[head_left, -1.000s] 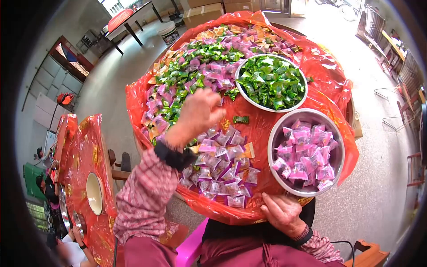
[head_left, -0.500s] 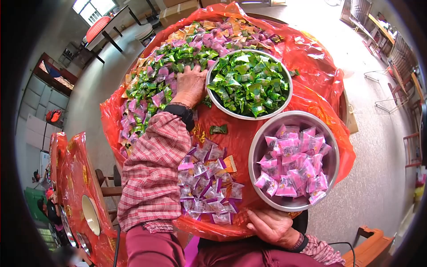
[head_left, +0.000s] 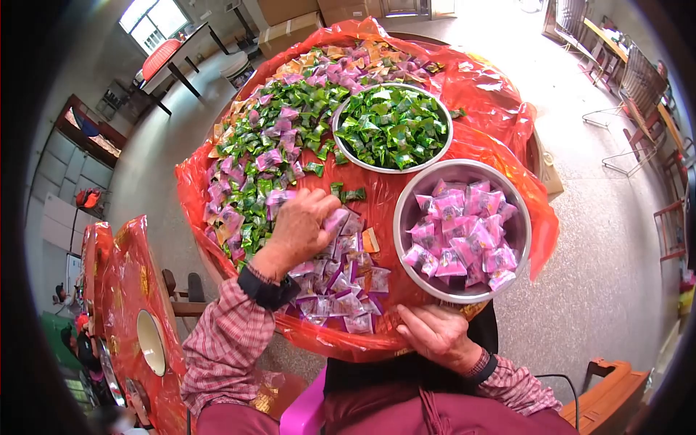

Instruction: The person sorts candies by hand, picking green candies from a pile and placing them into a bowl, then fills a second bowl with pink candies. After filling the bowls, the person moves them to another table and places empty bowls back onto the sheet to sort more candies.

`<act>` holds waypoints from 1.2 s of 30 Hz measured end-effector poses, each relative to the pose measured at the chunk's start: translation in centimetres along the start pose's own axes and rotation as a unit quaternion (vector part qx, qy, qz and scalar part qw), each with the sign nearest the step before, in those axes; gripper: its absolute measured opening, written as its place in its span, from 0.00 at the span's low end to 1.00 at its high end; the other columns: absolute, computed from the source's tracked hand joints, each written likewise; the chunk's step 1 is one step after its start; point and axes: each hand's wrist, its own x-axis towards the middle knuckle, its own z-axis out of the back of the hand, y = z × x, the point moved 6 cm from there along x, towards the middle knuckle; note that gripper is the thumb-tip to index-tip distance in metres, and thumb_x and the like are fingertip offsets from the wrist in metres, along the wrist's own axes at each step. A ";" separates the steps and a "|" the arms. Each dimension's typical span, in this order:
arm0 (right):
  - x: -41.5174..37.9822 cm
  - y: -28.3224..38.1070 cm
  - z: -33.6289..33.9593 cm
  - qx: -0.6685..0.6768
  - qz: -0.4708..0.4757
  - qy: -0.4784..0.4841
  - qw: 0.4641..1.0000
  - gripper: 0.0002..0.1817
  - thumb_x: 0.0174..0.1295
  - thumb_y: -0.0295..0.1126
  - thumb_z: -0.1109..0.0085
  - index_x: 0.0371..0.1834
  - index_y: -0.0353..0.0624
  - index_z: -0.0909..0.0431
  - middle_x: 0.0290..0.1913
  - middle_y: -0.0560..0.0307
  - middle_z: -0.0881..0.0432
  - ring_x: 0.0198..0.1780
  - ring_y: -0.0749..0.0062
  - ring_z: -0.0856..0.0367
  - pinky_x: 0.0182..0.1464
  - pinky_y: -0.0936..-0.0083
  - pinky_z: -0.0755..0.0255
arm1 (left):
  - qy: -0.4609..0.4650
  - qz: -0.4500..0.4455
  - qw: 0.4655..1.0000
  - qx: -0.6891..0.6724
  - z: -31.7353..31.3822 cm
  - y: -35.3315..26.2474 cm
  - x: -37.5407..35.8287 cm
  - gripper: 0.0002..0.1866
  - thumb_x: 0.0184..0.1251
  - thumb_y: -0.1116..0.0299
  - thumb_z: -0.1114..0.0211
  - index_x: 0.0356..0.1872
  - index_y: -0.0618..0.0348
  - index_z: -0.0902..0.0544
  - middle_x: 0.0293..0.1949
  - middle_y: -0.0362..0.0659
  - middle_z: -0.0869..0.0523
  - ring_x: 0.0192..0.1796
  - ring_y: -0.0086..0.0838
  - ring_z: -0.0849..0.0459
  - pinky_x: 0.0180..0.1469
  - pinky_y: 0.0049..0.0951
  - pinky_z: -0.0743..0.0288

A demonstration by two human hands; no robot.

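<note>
My left hand (head_left: 299, 223) is over the near left of the round table, fingers curled round a pink wrapped candy (head_left: 336, 220). Just below it lies a pile of clear-and-purple wrapped candies (head_left: 348, 293). Two green wrapped candies (head_left: 353, 195) sit just beyond the fingers. At the table's near edge my right hand (head_left: 442, 335) rests with fingers extended, holding nothing visible, below a steel bowl (head_left: 525, 239) of pink wrapped candies (head_left: 464, 228). A second steel bowl (head_left: 451, 138) holds green wrapped candies (head_left: 395, 125).
Mixed green, pink and orange candies (head_left: 246, 181) cover the table's left and far side. Red plastic sheeting (head_left: 500, 123) drapes over the edges. At lower left, another red-covered table (head_left: 123, 283) bears a pale bowl (head_left: 149, 342). A wooden chair (head_left: 612, 399) stands at lower right.
My left hand has moved from the mixed pile beside the green bowl back toward me, to the clear-and-purple candies. My right hand stays at the table edge. The view has shifted slightly.
</note>
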 end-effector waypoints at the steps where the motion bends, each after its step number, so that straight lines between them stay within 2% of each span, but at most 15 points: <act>1: -0.1 0.0 0.0 0.000 -0.003 -0.004 1.000 0.18 0.64 0.31 0.30 0.53 0.32 0.17 0.40 0.51 0.13 0.34 0.65 0.14 0.37 0.72 0.20 | 0.023 0.006 0.999 -0.047 0.5 -1.0 -0.8 0.16 0.60 0.62 0.29 0.46 0.58 0.16 0.42 0.49 0.15 0.47 0.48 0.18 0.50 0.43 0.23; 2: -0.2 0.0 -0.1 -0.002 -0.004 -0.007 1.000 0.18 0.64 0.31 0.30 0.53 0.32 0.17 0.40 0.52 0.13 0.34 0.65 0.15 0.36 0.72 0.20 | 0.020 -0.005 0.995 -0.093 1.1 -2.0 -1.5 0.22 0.57 0.61 0.26 0.51 0.59 0.16 0.49 0.51 0.14 0.53 0.48 0.17 0.57 0.42 0.24; 4: -0.2 0.1 0.0 -0.005 -0.003 -0.015 1.000 0.18 0.63 0.31 0.30 0.53 0.32 0.17 0.39 0.52 0.13 0.34 0.65 0.14 0.36 0.72 0.20 | -0.005 -0.022 0.992 -0.123 2.6 -4.2 -2.9 0.26 0.56 0.60 0.24 0.54 0.61 0.16 0.54 0.54 0.15 0.58 0.49 0.18 0.61 0.43 0.25; 8: -0.2 0.2 0.1 -0.003 -0.001 -0.034 0.999 0.18 0.63 0.30 0.30 0.53 0.32 0.17 0.39 0.51 0.13 0.34 0.64 0.14 0.37 0.71 0.19 | 0.005 0.014 0.992 -0.122 4.5 -6.0 -6.5 0.26 0.54 0.62 0.22 0.54 0.62 0.16 0.57 0.54 0.16 0.60 0.50 0.19 0.62 0.44 0.26; 11: -0.2 0.3 0.2 0.006 -0.001 -0.037 0.999 0.18 0.61 0.29 0.29 0.53 0.32 0.18 0.38 0.51 0.13 0.36 0.63 0.13 0.38 0.70 0.18 | -0.046 0.084 0.989 -0.113 4.9 -5.9 -9.9 0.17 0.56 0.68 0.24 0.46 0.63 0.14 0.54 0.53 0.15 0.57 0.49 0.17 0.61 0.44 0.25; 14: -0.2 0.3 0.2 0.008 0.000 -0.041 0.999 0.18 0.61 0.29 0.29 0.53 0.32 0.18 0.38 0.51 0.13 0.36 0.62 0.13 0.38 0.70 0.18 | -0.082 0.095 0.986 -0.106 4.7 -6.4 -12.2 0.13 0.57 0.73 0.26 0.43 0.63 0.14 0.51 0.51 0.14 0.55 0.48 0.16 0.58 0.42 0.23; 15: -0.1 0.4 0.3 0.005 0.000 -0.040 0.999 0.18 0.61 0.29 0.29 0.53 0.32 0.18 0.38 0.50 0.13 0.36 0.61 0.13 0.38 0.69 0.18 | -0.097 0.094 0.985 -0.111 4.9 -7.0 -12.3 0.11 0.58 0.76 0.26 0.41 0.64 0.14 0.45 0.50 0.13 0.51 0.46 0.15 0.54 0.40 0.22; 18: -0.2 0.4 0.2 0.004 -0.003 -0.039 0.999 0.18 0.61 0.29 0.29 0.52 0.31 0.18 0.38 0.50 0.13 0.36 0.61 0.13 0.38 0.69 0.18 | -0.059 0.136 0.975 -0.165 4.2 -7.4 -12.6 0.10 0.59 0.75 0.27 0.41 0.64 0.14 0.40 0.50 0.12 0.46 0.45 0.14 0.50 0.40 0.21; 19: -0.2 0.4 0.2 0.003 -0.002 -0.039 0.999 0.18 0.61 0.29 0.29 0.52 0.31 0.18 0.38 0.50 0.13 0.36 0.61 0.13 0.38 0.69 0.18 | -0.073 0.112 0.978 -0.160 4.2 -7.7 -12.2 0.09 0.61 0.76 0.28 0.41 0.64 0.14 0.37 0.51 0.13 0.42 0.46 0.14 0.47 0.40 0.22; 23: -0.2 0.5 0.3 -0.001 -0.001 -0.044 0.999 0.18 0.61 0.29 0.29 0.52 0.31 0.18 0.38 0.50 0.13 0.36 0.61 0.13 0.38 0.68 0.19 | -0.109 0.074 0.979 -0.153 4.7 -8.2 -9.5 0.08 0.61 0.76 0.28 0.41 0.64 0.14 0.38 0.51 0.13 0.43 0.46 0.14 0.48 0.40 0.22; 26: -0.2 0.6 0.3 -0.005 -0.002 -0.047 0.999 0.18 0.61 0.29 0.29 0.52 0.31 0.18 0.38 0.51 0.13 0.35 0.62 0.14 0.38 0.68 0.19 | -0.104 0.057 0.987 -0.110 4.3 -8.5 -6.9 0.15 0.63 0.67 0.30 0.46 0.64 0.18 0.42 0.52 0.15 0.47 0.49 0.16 0.48 0.45 0.24; 27: -0.2 0.6 0.3 -0.003 -0.003 -0.050 0.999 0.18 0.61 0.29 0.29 0.52 0.32 0.18 0.38 0.51 0.13 0.35 0.62 0.14 0.38 0.68 0.20 | -0.074 0.041 0.994 -0.076 3.3 -8.4 -6.2 0.22 0.61 0.65 0.28 0.54 0.65 0.19 0.46 0.55 0.16 0.50 0.52 0.17 0.53 0.45 0.23; 30: -0.4 0.5 0.2 -0.004 0.000 -0.057 0.998 0.18 0.62 0.29 0.30 0.52 0.32 0.18 0.36 0.52 0.14 0.33 0.64 0.15 0.36 0.69 0.21 | -0.010 0.047 0.998 -0.039 1.3 -9.3 -3.9 0.27 0.60 0.64 0.27 0.58 0.64 0.22 0.46 0.55 0.17 0.50 0.52 0.18 0.53 0.47 0.24; 34: -0.8 0.3 -0.1 -0.016 0.001 -0.062 0.998 0.17 0.62 0.30 0.30 0.52 0.33 0.17 0.35 0.54 0.16 0.32 0.65 0.17 0.35 0.69 0.23 | 0.081 0.059 0.994 0.045 -1.6 -8.8 -2.3 0.25 0.58 0.65 0.28 0.55 0.62 0.23 0.44 0.55 0.19 0.51 0.52 0.18 0.53 0.48 0.23; 36: -0.9 0.3 -0.1 -0.022 0.006 -0.068 0.997 0.17 0.63 0.31 0.31 0.52 0.33 0.17 0.35 0.56 0.17 0.32 0.67 0.18 0.35 0.70 0.23 | 0.067 0.051 0.994 0.065 -2.1 -8.0 -2.5 0.21 0.56 0.68 0.29 0.51 0.61 0.22 0.43 0.53 0.19 0.50 0.51 0.17 0.51 0.48 0.23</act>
